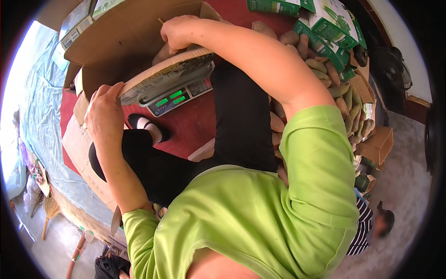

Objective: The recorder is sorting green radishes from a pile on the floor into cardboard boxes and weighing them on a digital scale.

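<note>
A large brown cardboard box (125, 35) stands in front of me, its near flap (162, 72) tilted up toward me. My left hand (104, 111) is closed over the left end of that flap. Over the box's inside, my right hand (179, 31) has its fingers curled. What it holds, if anything, is mostly hidden; a thin brownish tip sticks out beside the knuckles. Just below these fingers, a sweet potato (162, 54) shows behind the flap. Under the box is a digital scale (174, 98) with lit green displays, partly covered by the flap.
Many sweet potatoes (341, 104) lie heaped on my right. Green and white cartons (327, 25) are at the far right, with a small open box (375, 146) nearer. Blue plastic sheeting (42, 107) covers the left side. A person in a striped top (361, 228) is behind on the right.
</note>
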Available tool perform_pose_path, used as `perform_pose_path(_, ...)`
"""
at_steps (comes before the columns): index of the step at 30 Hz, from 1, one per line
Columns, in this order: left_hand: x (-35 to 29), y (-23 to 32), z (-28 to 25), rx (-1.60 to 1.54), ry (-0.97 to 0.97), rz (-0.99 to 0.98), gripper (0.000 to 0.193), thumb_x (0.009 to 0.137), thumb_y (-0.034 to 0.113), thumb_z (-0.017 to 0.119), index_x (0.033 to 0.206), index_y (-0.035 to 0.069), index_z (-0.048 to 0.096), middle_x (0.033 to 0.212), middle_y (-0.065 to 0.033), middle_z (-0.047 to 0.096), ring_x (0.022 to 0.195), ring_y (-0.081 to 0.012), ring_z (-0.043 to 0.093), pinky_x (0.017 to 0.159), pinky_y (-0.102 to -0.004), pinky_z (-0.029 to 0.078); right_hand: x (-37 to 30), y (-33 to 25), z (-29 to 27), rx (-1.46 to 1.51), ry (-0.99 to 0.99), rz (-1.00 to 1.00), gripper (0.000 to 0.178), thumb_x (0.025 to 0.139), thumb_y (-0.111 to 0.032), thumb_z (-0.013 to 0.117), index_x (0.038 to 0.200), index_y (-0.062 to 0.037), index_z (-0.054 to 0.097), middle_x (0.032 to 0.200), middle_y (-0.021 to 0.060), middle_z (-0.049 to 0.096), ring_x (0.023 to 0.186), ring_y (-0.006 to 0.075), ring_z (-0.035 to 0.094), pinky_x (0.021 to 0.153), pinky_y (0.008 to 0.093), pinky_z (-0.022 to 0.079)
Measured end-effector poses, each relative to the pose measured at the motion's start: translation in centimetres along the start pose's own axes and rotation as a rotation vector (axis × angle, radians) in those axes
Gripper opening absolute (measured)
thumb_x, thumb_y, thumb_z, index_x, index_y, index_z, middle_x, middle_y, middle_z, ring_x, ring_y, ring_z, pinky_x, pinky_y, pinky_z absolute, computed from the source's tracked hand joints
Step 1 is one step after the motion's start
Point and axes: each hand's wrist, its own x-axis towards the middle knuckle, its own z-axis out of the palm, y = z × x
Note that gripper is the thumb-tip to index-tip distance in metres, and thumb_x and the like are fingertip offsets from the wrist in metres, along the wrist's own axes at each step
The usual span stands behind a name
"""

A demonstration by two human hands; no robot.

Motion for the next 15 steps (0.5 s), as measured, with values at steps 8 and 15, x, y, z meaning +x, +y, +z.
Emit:
perform_pose_path(8,-0.1,-0.9,0.3,-0.049,-0.021,0.042,0.023,0.084,0.012,0.058,0.104,0.017,0.069,0.092,-0.0049,0.063,0.086,-0.0279,0.062,0.073,-0.0375,0.049,-5.1,5.3,-2.1,0.527,0.401,-0.278,0.032,0.073,-0.015,0.068,0.101,-0.0014,0.067,0.091,0.0164,0.068,0.085,0.0271,0.066,0.077,0.0352,0.052)
perform_pose_path(15,0.1,-0.2,-0.1,-0.081,0.041,0.080,0.025,0.080,0.004,0.061,0.102,0.011,0.070,0.090,-0.0084,0.064,0.085,-0.0299,0.061,0.073,-0.0379,0.048,-17.2,17.3,4.2,0.840,0.554,0.187,0.037,0.077,-0.013,0.069,0.111,-0.0004,0.061,0.098,0.0129,0.066,0.092,0.0211,0.063,0.080,0.0322,0.050)
